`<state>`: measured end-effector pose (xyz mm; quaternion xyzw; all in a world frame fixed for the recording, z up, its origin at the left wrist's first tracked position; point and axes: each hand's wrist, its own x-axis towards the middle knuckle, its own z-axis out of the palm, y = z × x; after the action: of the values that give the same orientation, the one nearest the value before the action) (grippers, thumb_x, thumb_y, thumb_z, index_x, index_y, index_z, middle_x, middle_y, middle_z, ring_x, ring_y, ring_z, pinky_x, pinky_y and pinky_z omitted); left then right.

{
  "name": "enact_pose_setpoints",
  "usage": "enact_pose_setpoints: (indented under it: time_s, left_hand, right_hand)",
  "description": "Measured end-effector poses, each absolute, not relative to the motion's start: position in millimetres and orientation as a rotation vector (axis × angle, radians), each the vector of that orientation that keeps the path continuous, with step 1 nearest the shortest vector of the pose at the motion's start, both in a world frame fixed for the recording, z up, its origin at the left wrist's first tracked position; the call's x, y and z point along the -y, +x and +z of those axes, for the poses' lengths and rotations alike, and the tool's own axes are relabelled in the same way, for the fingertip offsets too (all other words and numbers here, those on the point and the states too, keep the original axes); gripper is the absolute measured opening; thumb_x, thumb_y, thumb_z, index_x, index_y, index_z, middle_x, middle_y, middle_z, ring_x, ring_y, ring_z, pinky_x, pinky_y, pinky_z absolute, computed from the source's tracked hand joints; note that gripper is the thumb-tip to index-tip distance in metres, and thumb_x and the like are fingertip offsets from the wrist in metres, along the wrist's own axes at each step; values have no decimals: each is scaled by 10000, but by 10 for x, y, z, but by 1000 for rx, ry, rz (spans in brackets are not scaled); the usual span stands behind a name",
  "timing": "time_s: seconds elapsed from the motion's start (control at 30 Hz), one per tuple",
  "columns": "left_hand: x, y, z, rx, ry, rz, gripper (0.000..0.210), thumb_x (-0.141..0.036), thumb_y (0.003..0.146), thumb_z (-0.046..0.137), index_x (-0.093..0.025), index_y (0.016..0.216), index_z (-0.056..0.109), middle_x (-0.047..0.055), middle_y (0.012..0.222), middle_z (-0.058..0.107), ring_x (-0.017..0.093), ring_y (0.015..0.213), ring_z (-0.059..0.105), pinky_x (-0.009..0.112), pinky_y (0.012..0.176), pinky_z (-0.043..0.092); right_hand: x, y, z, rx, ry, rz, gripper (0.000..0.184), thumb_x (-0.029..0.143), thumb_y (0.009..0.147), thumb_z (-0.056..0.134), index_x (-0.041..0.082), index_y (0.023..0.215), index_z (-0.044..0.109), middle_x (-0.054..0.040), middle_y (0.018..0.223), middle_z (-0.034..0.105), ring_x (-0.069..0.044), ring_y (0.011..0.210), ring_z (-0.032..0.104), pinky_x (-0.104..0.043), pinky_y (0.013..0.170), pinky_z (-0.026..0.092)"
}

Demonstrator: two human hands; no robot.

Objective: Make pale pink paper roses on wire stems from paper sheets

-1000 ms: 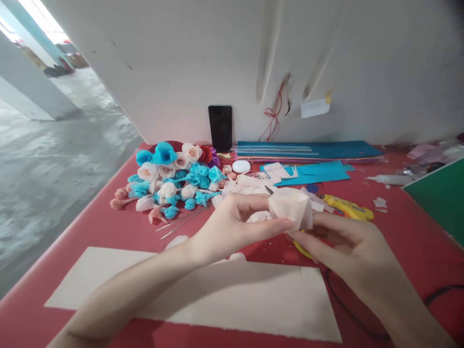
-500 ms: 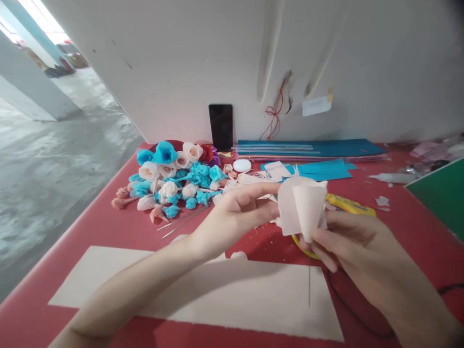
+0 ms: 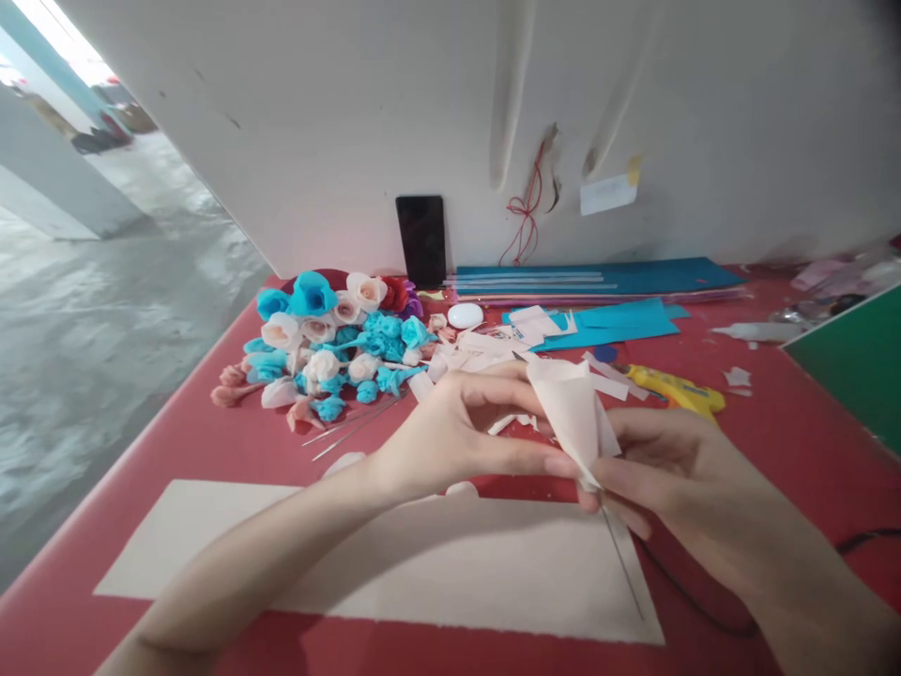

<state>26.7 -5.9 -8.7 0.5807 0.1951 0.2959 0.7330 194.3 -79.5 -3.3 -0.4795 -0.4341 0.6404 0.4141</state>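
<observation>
A pale pink paper flower (image 3: 572, 408), rolled into a cone around a thin wire stem (image 3: 622, 565), is held between my two hands. The fingers of my left hand (image 3: 485, 422) press the paper's left side, with the thumb near the narrow base. My right hand (image 3: 668, 469) pinches the base where the wire comes out; its lower fingers are partly hidden behind. The wire slants down to the right over a large pale paper sheet (image 3: 394, 563) lying on the red table. Small paper scraps (image 3: 471, 357) lie behind my left hand.
Blue, white and pink paper flowers (image 3: 324, 371) are heaped at the left back. A black phone (image 3: 422, 241) leans on the wall. Blue paper sheets (image 3: 612, 324), a white oval object (image 3: 465, 315) and a yellow-handled tool (image 3: 679, 388) lie behind my hands. A green board (image 3: 855, 366) stands at the right.
The paper's loose left flap has been wrapped round the cone. My left thumb has come down to the base, and the flower has tilted, its wire swinging to the right.
</observation>
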Motion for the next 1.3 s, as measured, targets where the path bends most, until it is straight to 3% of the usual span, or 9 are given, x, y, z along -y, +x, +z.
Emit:
enact_pose_setpoints:
  time_s: [0.1,0.3,0.43,0.57,0.83,1.03,1.3]
  left_hand:
    - [49,263,-95,-376,1306,616,132,-37,663,731,-141,727,682,-4,797,684,164,961,645,256,904,495]
    - [16,190,-100,-397,1719,678,464,-152,659,776,-175,1091,608,37,1043,675,137,951,633,180,777,499]
    - [-19,173,-99,-199,2039,744,247,-141,753,693,-120,994,639,86,945,712,144,851,647,233,768,508]
    - [-42,177,-88,18,2277,773,64,-76,789,634,-90,832,679,117,813,720,161,752,650,299,755,506]
    - [-11,142,-37,68,2403,773,111,-64,819,594,-92,895,669,149,943,719,185,818,662,324,768,509]
    - [-13,146,-46,61,2404,771,99,-58,821,586,-92,869,665,144,918,718,188,823,653,327,780,514]
    - [-19,97,-60,47,2486,867,148,-41,822,564,-96,909,670,155,1004,686,194,879,642,339,807,524]
  right_hand:
    - [800,1942,23,1071,-1318,1586,123,205,705,658,173,586,655,17,549,552,-40,456,380,-118,427,312]
    - [769,1995,-16,1287,-1404,1635,157,221,688,605,143,569,539,19,512,509,-56,457,409,-141,430,310]
    - [753,2050,-153,1450,-1451,1575,104,207,707,600,154,634,549,32,583,491,-73,529,462,-143,476,333]
    - [765,2076,-190,1602,-1410,1557,135,231,731,635,170,645,551,40,571,461,-70,515,413,-130,441,322]
    - [849,2012,-137,1686,-1447,1238,161,247,676,543,172,557,465,11,543,460,-93,493,404,-155,408,321]
    - [849,1996,-107,1698,-1445,1193,111,233,673,536,171,582,521,18,509,452,-81,445,407,-139,378,328]
    - [838,2054,-71,1774,-1394,1193,131,256,815,551,199,729,632,25,571,500,-84,489,424,-148,417,327]
